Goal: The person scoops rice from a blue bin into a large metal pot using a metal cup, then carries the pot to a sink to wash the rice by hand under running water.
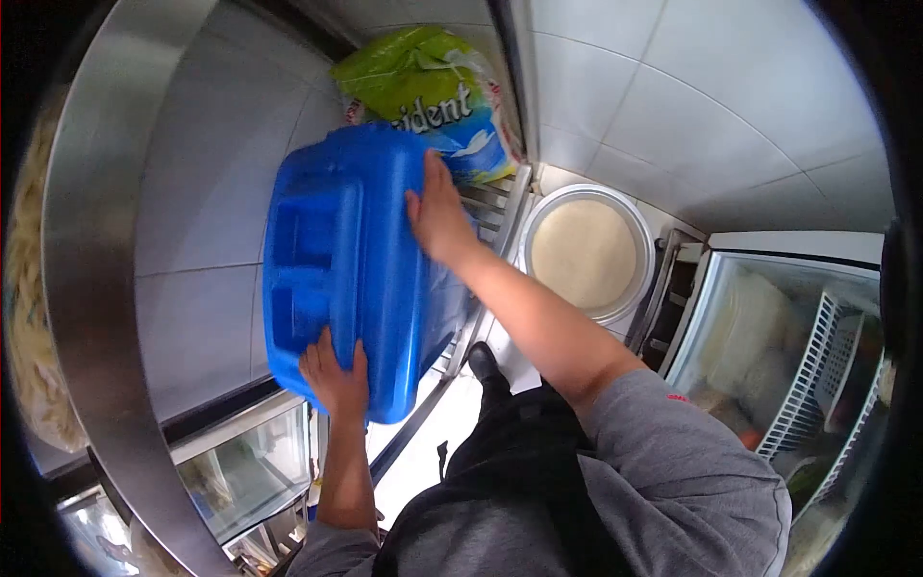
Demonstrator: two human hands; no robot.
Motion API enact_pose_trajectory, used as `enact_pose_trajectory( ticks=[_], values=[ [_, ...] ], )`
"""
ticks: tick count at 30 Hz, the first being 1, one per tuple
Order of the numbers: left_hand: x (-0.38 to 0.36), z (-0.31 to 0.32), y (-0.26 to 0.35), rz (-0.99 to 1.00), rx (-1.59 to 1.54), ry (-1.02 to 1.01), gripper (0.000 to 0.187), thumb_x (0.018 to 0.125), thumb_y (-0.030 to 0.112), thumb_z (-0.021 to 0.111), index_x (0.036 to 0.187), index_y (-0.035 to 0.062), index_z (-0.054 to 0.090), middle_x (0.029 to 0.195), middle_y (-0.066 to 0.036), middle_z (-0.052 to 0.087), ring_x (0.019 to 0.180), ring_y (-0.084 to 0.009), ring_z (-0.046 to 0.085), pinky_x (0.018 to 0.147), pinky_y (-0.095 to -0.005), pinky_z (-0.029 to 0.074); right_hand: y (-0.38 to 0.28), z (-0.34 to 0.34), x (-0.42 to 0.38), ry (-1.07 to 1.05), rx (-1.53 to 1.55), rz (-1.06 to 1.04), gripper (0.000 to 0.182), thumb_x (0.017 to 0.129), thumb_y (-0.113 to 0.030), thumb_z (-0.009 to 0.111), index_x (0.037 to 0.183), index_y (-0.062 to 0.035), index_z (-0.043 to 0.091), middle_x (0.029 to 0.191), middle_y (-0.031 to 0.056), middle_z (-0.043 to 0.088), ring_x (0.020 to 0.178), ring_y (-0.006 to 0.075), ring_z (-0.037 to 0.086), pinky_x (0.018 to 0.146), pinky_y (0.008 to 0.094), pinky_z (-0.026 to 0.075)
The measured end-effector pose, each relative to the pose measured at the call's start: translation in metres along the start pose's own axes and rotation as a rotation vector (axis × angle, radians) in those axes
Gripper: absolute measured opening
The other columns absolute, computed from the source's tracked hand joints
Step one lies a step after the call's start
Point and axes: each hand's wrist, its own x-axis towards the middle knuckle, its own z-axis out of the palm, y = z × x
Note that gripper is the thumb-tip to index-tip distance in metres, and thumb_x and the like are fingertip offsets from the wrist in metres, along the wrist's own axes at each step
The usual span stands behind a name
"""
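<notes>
A large blue lid (385,250) sits on a clear plastic bin (445,306) on a slatted metal rack. My left hand (336,377) lies on the lid's near part, its fingers apart. Against the lid's right edge, toward the far end, rests my right hand (440,216), with the thumb apart from the fingers. Neither hand is wrapped round anything that shows. Behind the lid stands a green and blue printed bag (433,101), partly hidden by it.
A round metal pot (585,252) with pale contents stands right of the rack (492,207). Farther right is a glass-topped freezer (769,356) with white baskets. A metal shelf edge (96,240) runs down the left. My shoe (483,362) is on the floor.
</notes>
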Motion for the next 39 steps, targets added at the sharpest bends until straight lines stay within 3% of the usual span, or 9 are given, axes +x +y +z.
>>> enact_pose_trajectory(
  ticks=[10, 14, 16, 22, 25, 31, 33, 35, 39],
  values=[
    [-0.029, 0.008, -0.025, 0.053, -0.111, -0.119, 0.069, 0.078, 0.024, 0.068, 0.135, 0.0003, 0.037, 0.123, -0.026, 0.043, 0.118, -0.0413, 0.038, 0.104, -0.0516, 0.026, 0.011, -0.012, -0.002, -0.073, -0.009, -0.035, 0.072, 0.086, -0.019, 0.059, 0.141, 0.0026, 0.019, 0.142, 0.0312, 0.025, 0.125, 0.0473, 0.037, 0.102, 0.0469, 0.038],
    [-0.069, 0.038, -0.055, -1.025, -0.917, 0.356, 0.090, 0.083, 0.057, 0.061, 0.145, 0.0059, 0.021, 0.148, -0.019, 0.022, 0.131, -0.0363, 0.034, 0.105, -0.0515, 0.034, 0.009, -0.001, 0.072, -0.090, -0.100, -0.063, 0.075, 0.079, -0.032, 0.069, 0.132, 0.0045, 0.030, 0.137, 0.0296, 0.034, 0.121, 0.0442, 0.042, 0.099, 0.0466, 0.039],
    [-0.105, 0.078, -0.127, -1.144, -1.874, -0.269, 0.086, 0.083, 0.068, 0.048, 0.145, 0.0121, 0.026, 0.146, -0.013, 0.031, 0.127, -0.0352, 0.041, 0.104, -0.0507, 0.036, -0.006, 0.011, 0.111, -0.273, -0.064, 0.092, 0.080, 0.076, -0.046, 0.070, 0.129, 0.0058, 0.040, 0.134, 0.0296, 0.040, 0.122, 0.0419, 0.044, 0.101, 0.0445, 0.038],
    [-0.090, 0.026, -0.072, -1.019, -1.581, -0.088, 0.070, 0.093, 0.052, 0.047, 0.141, 0.0039, 0.032, 0.142, -0.010, 0.039, 0.129, -0.0253, 0.040, 0.107, -0.0399, 0.033, 0.000, 0.038, 0.176, -0.798, -0.323, 0.002, 0.078, 0.076, -0.063, 0.060, 0.115, 0.0042, 0.060, 0.127, 0.0281, 0.051, 0.120, 0.0361, 0.049, 0.097, 0.0422, 0.043],
    [-0.090, 0.034, -0.073, -1.226, -1.315, -0.100, 0.067, 0.093, 0.048, 0.050, 0.139, 0.0022, 0.034, 0.139, -0.011, 0.042, 0.125, -0.0244, 0.044, 0.106, -0.0405, 0.034, 0.006, 0.052, 0.167, -0.584, -0.346, -0.184, 0.062, 0.084, -0.054, 0.054, 0.107, 0.0030, 0.064, 0.116, 0.0251, 0.060, 0.110, 0.0363, 0.057, 0.093, 0.0428, 0.046],
    [-0.104, 0.036, -0.104, -0.878, -1.532, -0.301, 0.055, 0.097, 0.038, 0.045, 0.133, -0.0027, 0.039, 0.138, -0.013, 0.044, 0.127, -0.0232, 0.040, 0.109, -0.0395, 0.026, 0.012, 0.045, 0.149, -0.415, -0.431, -0.270, 0.032, 0.089, -0.027, 0.047, 0.100, -0.0048, 0.067, 0.108, 0.0157, 0.064, 0.107, 0.0333, 0.057, 0.092, 0.0479, 0.042],
    [-0.068, -0.007, -0.025, -1.035, -0.889, 0.011, 0.066, 0.095, 0.018, 0.052, 0.146, -0.0024, 0.015, 0.150, -0.018, 0.025, 0.138, -0.0242, 0.025, 0.113, -0.0381, 0.014, -0.004, 0.017, 0.111, -0.118, -0.200, -0.410, 0.027, 0.086, -0.024, 0.054, 0.103, -0.0069, 0.066, 0.118, 0.0141, 0.059, 0.115, 0.0324, 0.052, 0.096, 0.0479, 0.038],
    [-0.045, -0.034, 0.029, -0.405, -0.553, 0.206, 0.072, 0.093, 0.011, 0.052, 0.146, -0.0031, 0.004, 0.154, -0.019, 0.002, 0.143, -0.0270, 0.005, 0.115, -0.0410, 0.005, 0.009, 0.001, 0.058, 0.152, 0.092, -0.454, 0.029, 0.081, -0.016, 0.062, 0.110, -0.0092, 0.061, 0.129, 0.0126, 0.050, 0.122, 0.0325, 0.045, 0.099, 0.0462, 0.035],
    [-0.054, 0.000, 0.114, 0.267, -0.854, 0.208, 0.073, 0.083, 0.015, 0.062, 0.140, -0.0083, 0.022, 0.147, -0.026, 0.021, 0.138, -0.0388, 0.020, 0.112, -0.0479, 0.017, 0.131, -0.032, -0.094, 0.103, 0.104, 0.081, 0.045, 0.072, -0.002, 0.069, 0.115, -0.0088, 0.057, 0.136, 0.0158, 0.042, 0.124, 0.0351, 0.042, 0.102, 0.0448, 0.034]
  ],
)
